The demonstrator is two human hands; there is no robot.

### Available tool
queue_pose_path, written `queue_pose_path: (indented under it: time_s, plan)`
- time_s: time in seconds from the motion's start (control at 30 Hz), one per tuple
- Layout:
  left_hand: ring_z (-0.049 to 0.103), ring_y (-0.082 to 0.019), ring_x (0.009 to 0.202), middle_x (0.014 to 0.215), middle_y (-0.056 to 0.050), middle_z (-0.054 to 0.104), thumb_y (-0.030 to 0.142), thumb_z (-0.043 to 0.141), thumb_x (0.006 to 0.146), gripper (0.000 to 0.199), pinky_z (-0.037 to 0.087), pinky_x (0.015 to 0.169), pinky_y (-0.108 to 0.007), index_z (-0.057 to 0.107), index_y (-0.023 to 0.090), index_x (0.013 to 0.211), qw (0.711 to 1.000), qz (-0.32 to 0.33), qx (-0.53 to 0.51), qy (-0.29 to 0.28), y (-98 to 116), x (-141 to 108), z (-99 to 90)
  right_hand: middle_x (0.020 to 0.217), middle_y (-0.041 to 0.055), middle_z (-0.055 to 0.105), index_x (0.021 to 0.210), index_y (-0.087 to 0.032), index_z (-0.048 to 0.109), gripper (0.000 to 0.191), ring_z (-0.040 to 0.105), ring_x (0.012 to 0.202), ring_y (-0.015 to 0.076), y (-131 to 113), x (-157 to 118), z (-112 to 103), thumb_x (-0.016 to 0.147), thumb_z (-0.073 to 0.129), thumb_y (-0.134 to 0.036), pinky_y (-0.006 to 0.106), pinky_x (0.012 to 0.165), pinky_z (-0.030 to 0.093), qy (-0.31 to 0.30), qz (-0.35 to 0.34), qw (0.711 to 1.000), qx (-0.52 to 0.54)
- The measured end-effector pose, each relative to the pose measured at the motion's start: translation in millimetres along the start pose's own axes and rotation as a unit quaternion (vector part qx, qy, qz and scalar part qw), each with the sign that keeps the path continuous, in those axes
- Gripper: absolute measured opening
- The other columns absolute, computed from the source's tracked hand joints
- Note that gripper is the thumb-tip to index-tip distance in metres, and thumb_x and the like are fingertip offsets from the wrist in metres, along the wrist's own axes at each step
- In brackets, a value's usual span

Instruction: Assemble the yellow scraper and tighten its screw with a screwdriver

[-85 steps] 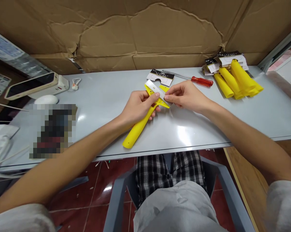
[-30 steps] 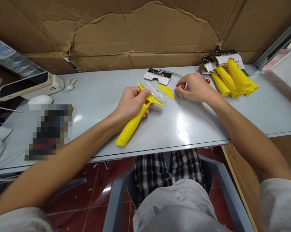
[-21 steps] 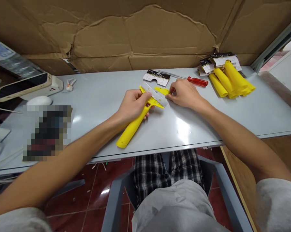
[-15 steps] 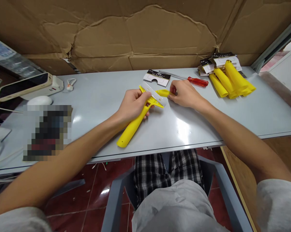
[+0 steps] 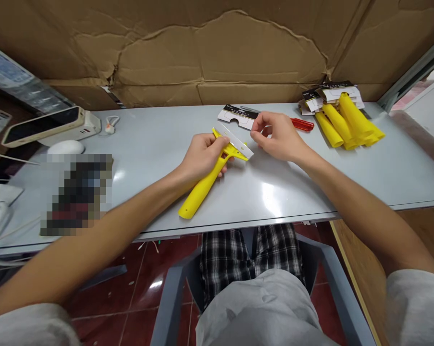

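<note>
My left hand (image 5: 205,154) is closed round the head of a yellow scraper (image 5: 202,192), whose handle slants down to the left. A flat metal blade (image 5: 234,140) with small holes lies along the scraper's head, under my left thumb. Just right of the blade is my right hand (image 5: 254,133), its thumb and index fingertips together in a pinch. Whatever it holds, if anything, is too small to make out. A bit of yellow shows behind the blade's right end.
A black-and-white card (image 5: 234,117) and a red-handled screwdriver (image 5: 302,125) lie behind my right hand. Yellow handles (image 5: 350,125) with cards are piled at the back right. At the left are a phone (image 5: 42,126), a white mouse (image 5: 66,147) and a blurred-out object (image 5: 78,194).
My right hand has let go of the curved yellow piece beside the scraper and has risen slightly, now in front of the screwdriver's shaft. The yellow piece is mostly hidden. The view has shifted slightly.
</note>
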State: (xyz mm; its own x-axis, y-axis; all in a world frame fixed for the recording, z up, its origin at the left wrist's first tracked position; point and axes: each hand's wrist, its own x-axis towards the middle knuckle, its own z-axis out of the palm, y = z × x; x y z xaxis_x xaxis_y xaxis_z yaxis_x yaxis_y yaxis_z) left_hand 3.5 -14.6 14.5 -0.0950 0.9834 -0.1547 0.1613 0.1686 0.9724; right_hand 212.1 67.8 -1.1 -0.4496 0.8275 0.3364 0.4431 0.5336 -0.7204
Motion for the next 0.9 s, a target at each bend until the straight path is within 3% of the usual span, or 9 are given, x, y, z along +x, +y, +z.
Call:
queue_pose_path:
  time_s: [0.13,0.2,0.37,0.47,0.63,0.73,0.9]
  plan:
    - [0.059,-0.012,0.04,0.066,-0.006,0.071,0.033,0.071,0.1,0.025,0.047,0.038,-0.021,0.065,0.018,0.081,1.0,-0.013,-0.012,-0.002,0,3,-2.4,0.092,0.0054,0.078,0.09,-0.02,0.072,0.003,0.07,0.087,0.0238,8,1,0,0.092,0.071,-0.022,0.039,0.091,0.051,-0.022,-0.027,0.994,-0.105]
    - [0.058,-0.013,0.041,0.066,-0.007,0.071,0.032,0.069,0.1,0.024,0.046,0.037,-0.021,0.065,0.018,0.08,1.0,-0.022,-0.022,-0.004,-1,7,-4.6,0.099,0.0078,0.079,0.095,-0.019,0.076,0.01,0.07,0.094,0.0255,11,1,1,0.096,0.068,-0.023,0.039,0.091,0.049,-0.042,-0.024,0.99,-0.13]
    - [0.055,-0.012,0.04,0.064,-0.003,0.068,0.034,0.067,0.099,0.024,0.044,0.037,-0.021,0.063,0.02,0.08,0.999,-0.01,-0.049,0.002,0,13,-10.4,0.123,0.0144,0.077,0.127,-0.017,0.08,0.031,0.065,0.116,0.0309,8,-1,19,0.107,0.064,-0.034,0.041,0.101,0.047,-0.104,-0.049,0.974,-0.193]
    - [0.055,-0.012,0.042,0.065,-0.003,0.069,0.038,0.068,0.099,0.025,0.046,0.039,-0.021,0.062,0.021,0.082,0.999,0.004,-0.049,0.014,1,13,-12.5,0.131,0.0187,0.071,0.119,-0.016,0.082,0.029,0.06,0.123,0.0351,1,-2,32,0.109,0.066,-0.038,0.044,0.101,0.047,-0.128,-0.071,0.961,-0.234]
    - [0.057,-0.013,0.042,0.066,-0.004,0.069,0.038,0.067,0.101,0.029,0.045,0.039,-0.023,0.06,0.022,0.079,0.999,0.017,-0.041,0.03,1,13,-12.9,0.123,0.0172,0.074,0.105,-0.015,0.083,0.017,0.064,0.119,0.0331,-8,-1,31,0.105,0.07,-0.025,0.041,0.1,0.049,-0.152,-0.055,0.962,-0.222]
    - [0.057,-0.012,0.041,0.065,-0.004,0.069,0.035,0.063,0.103,0.029,0.045,0.039,-0.021,0.06,0.021,0.078,0.998,0.032,-0.032,0.036,0,14,-11.9,0.113,0.013,0.08,0.113,-0.014,0.083,0.018,0.069,0.107,0.0277,-10,1,20,0.1,0.07,-0.014,0.036,0.096,0.05,-0.167,-0.019,0.967,-0.189]
    - [0.057,-0.011,0.04,0.066,-0.004,0.07,0.034,0.063,0.104,0.03,0.044,0.039,-0.02,0.06,0.021,0.078,0.998,0.035,-0.022,0.05,0,15,-10.3,0.105,0.0097,0.083,0.118,-0.013,0.084,0.027,0.07,0.09,0.0221,-14,3,4,0.092,0.079,-0.015,0.032,0.086,0.05,-0.217,0.04,0.959,-0.18]
